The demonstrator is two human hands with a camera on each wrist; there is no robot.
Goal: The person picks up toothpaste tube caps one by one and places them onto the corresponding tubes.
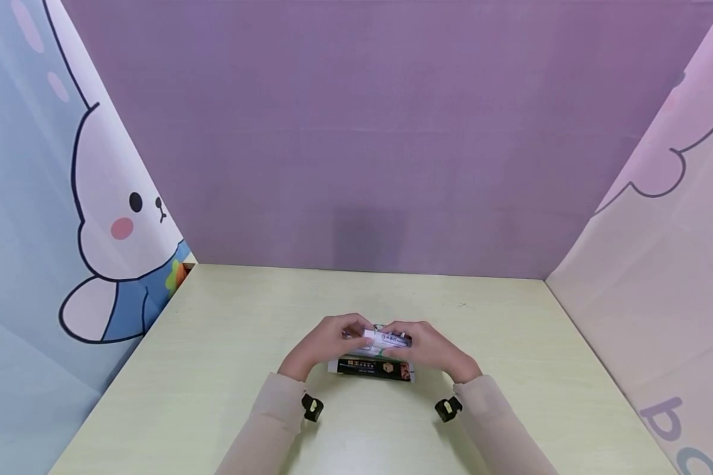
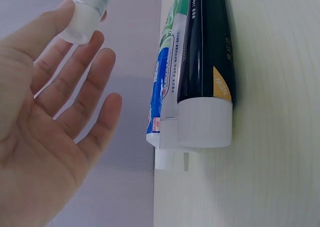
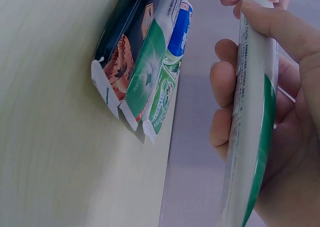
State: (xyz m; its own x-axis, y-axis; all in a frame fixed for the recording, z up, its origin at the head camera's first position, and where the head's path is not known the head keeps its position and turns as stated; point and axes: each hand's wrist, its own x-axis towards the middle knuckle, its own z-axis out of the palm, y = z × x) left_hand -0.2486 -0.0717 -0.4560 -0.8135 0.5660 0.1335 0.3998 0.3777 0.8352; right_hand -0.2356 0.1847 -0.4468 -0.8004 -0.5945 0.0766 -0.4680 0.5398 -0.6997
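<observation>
Above the table, my right hand [image 1: 430, 348] grips a white and green toothpaste tube [image 3: 250, 102], its fingers and thumb wrapped around the body. My left hand [image 1: 328, 341] pinches the tube's white cap [image 2: 82, 23] between thumb and fingertips, while its other fingers are spread loosely. Below both hands, three more toothpaste tubes lie side by side on the table. Nearest me is a black toothpaste tube [image 2: 207, 47] with a white cap. Beside it lies a white and green toothpaste tube [image 3: 148, 69], then a blue and green toothpaste tube [image 3: 164, 89]. Their caps point left.
The pale wooden table [image 1: 214, 409] meets a purple cloth wall [image 1: 368, 132] at the back. A printed cartoon curtain [image 1: 113, 264] hangs on the left, and a pink and white curtain [image 1: 677, 277] on the right. Each wrist carries a small black camera mount.
</observation>
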